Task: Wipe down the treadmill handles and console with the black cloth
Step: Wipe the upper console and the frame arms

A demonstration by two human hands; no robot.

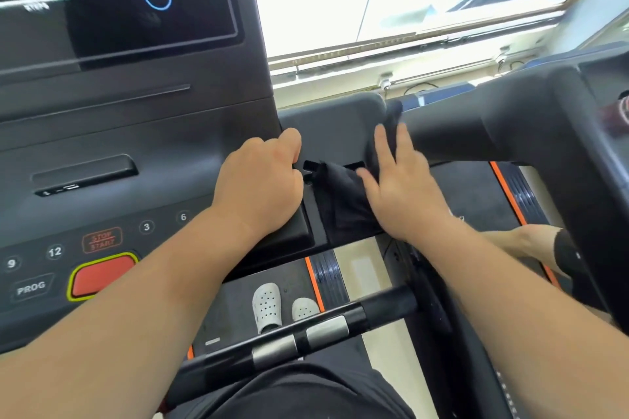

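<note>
The black cloth (343,201) lies over the right side tray of the treadmill console (143,153), with one end bunched up at the tray's far right corner. My right hand (405,187) presses flat on the cloth with straight, spread fingers. My left hand (262,184) rests on the console's right edge beside the cloth, its fingers curled down over a ridge. The handle bar (306,333) with silver grip sensors runs below my forearms.
A red stop button (102,274) and number keys sit at the lower left of the console. A second treadmill (551,146) stands close on the right, and another person's arm (531,245) shows beside it. My white clogs (269,306) stand on the belt below.
</note>
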